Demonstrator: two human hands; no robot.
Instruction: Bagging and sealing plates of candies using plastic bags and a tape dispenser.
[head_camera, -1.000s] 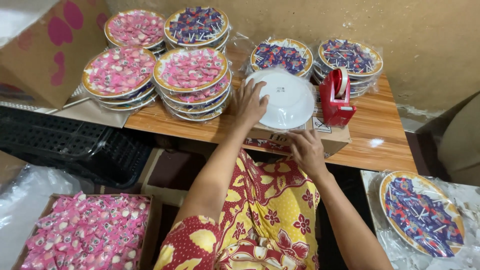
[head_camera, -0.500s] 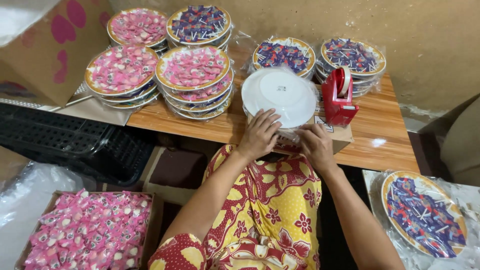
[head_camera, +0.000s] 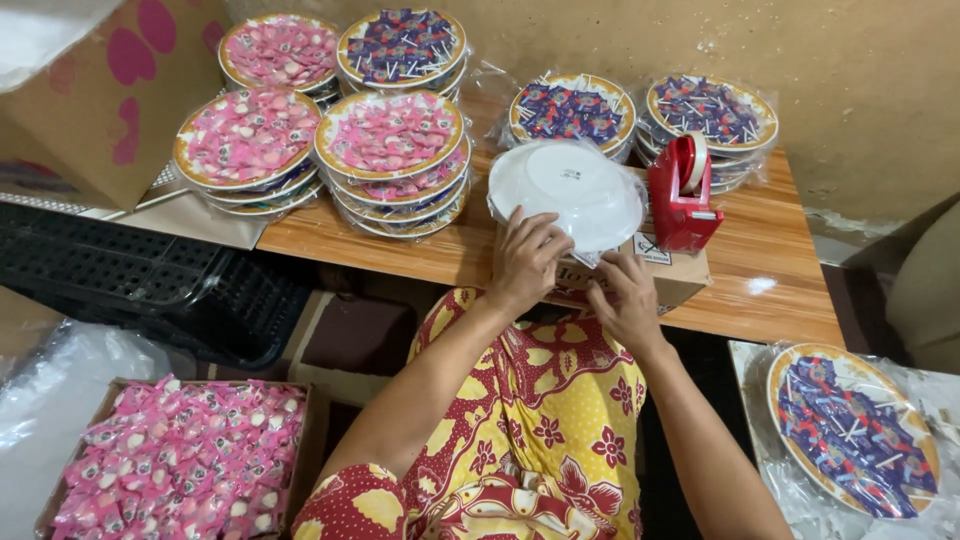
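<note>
White plate (head_camera: 567, 193), upside down in clear wrap, rests on a cardboard box (head_camera: 655, 270) on the tabletop (head_camera: 770, 290), so both hands, left (head_camera: 524, 260) and right (head_camera: 622, 296), pinch the loose film at its near rim.

Upper left of the frame holds stacks of wrapped plates heaped with pink sweets (head_camera: 250, 138), beside plates of blue sweets (head_camera: 401, 45). A red tape dispenser (head_camera: 682, 195) stands right of centre on the wooden table (head_camera: 770, 290). A box of pink sweets (head_camera: 180, 460) fills the lower left, a black crate (head_camera: 120, 280) above it.
</note>
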